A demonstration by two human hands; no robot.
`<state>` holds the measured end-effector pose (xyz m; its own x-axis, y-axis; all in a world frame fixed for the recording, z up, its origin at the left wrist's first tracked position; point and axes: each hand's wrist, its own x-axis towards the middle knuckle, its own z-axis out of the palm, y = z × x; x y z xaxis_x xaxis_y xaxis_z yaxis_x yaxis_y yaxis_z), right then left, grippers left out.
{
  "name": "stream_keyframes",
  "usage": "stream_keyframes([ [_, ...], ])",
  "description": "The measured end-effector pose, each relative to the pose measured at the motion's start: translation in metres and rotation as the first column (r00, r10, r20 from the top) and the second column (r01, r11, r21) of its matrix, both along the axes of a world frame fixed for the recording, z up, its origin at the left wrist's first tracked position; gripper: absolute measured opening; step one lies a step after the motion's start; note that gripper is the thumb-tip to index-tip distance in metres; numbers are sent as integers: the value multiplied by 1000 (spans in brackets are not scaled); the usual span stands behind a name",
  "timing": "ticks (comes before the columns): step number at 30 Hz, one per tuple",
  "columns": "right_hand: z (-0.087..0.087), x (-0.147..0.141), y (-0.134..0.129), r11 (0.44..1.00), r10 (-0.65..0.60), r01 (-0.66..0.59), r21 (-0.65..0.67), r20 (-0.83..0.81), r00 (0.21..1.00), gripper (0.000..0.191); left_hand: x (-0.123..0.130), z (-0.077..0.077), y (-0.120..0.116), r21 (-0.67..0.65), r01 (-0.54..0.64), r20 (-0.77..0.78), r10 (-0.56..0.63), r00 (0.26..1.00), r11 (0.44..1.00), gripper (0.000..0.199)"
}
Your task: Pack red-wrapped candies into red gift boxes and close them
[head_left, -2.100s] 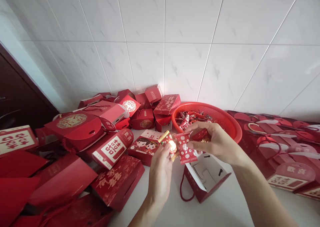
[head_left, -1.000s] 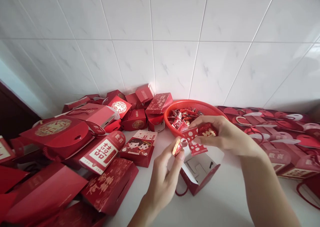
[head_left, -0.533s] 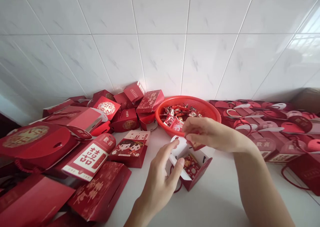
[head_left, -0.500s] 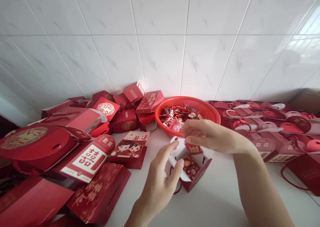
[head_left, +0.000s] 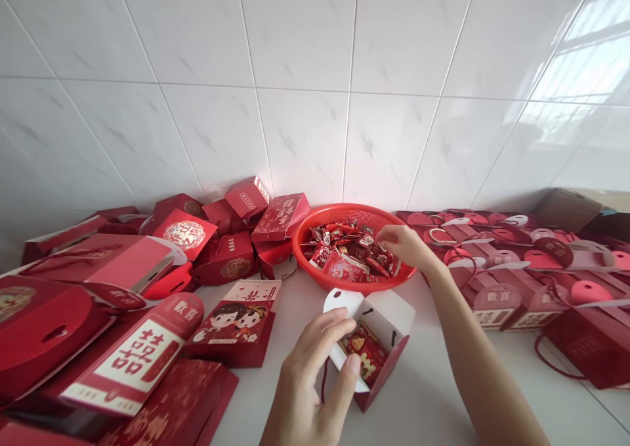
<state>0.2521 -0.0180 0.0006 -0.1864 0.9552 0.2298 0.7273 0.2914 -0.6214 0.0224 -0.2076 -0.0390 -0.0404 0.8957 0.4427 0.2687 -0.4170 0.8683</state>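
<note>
An opened red candy box (head_left: 381, 387) with white inner flaps stands on the white surface in front of me. Inside lie red wrapped sweets (head_left: 367, 354). My left hand (head_left: 315, 374) steadies the box at its left flap, thumb over the edge and fingers beside the flap. Farther back, a red plastic basket (head_left: 354, 210) holds many small wrapped candies (head_left: 344, 262). Over the right part of this basket is my right hand (head_left: 406, 244), its fingers curled down at the candies. What its fingertips pinch, if anything, is hidden.
Red gift boxes (head_left: 231, 321) are heaped on the left. Closed handled boxes (head_left: 497, 295) stand in rows on the right, one with a cord loop (head_left: 556, 361) sticking out. A tiled wall (head_left: 305, 144) rises behind, and a brown carton (head_left: 566, 206) sits at the far right.
My right hand has moved from above the box back to the basket. The red packet at the box's rear is now down inside or out of sight. My left hand stays at the flap.
</note>
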Motion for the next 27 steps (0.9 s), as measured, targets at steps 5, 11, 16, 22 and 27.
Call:
stream_keyframes([
  [5,-10,-7,7,995,94,-92,-31,55,994,26,3,-5,-1,73,-33,-43,36,998,997,22],
  [11,1,-35,20,966,255,-237,-106,217,942,34,3,-13,3,116,-18,-52,24,998,993,21],
  [16,-5,-64,50,919,378,-298,-259,357,854,15,1,-21,6,142,4,-68,5,998,990,22],
  [22,-19,-70,65,895,421,-307,-324,385,821,29,3,-24,8,153,27,-75,-16,997,988,19],
  [27,-21,-67,62,872,462,-369,-322,295,836,63,4,-22,5,149,23,-81,-11,997,989,19],
])
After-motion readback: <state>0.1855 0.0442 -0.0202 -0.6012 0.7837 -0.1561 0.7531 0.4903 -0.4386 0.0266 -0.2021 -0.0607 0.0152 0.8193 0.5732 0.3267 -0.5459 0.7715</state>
